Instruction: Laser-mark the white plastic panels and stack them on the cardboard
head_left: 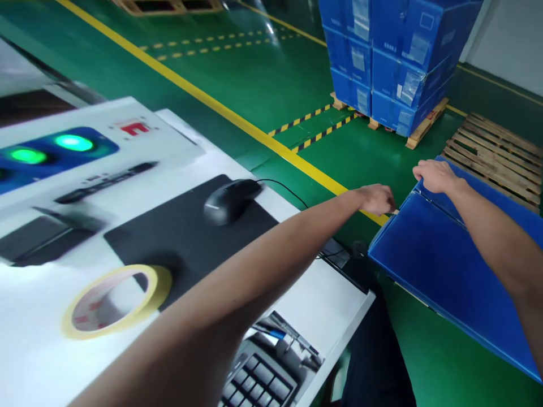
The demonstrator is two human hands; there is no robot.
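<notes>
At the right, a large flat-topped blue box [441, 254] has a seam with clear tape across its top. My left hand [377, 199] is closed by the box's far left corner, and a small pale thing shows at its fingertips, too small to name. My right hand [435, 175] is closed at the far edge of the box, fingers bent over the edge near the seam; whatever it grips is hidden. My left forearm stretches across the white desk [322, 299].
On the desk lie a yellow tape roll [159, 285], a black mouse [227, 203] on a mouse pad [178, 226], and a keyboard [258, 379] in a drawer. Stacked blue boxes [390, 62] stand on a pallet. An unloaded wooden pallet [500, 152] lies behind the near box.
</notes>
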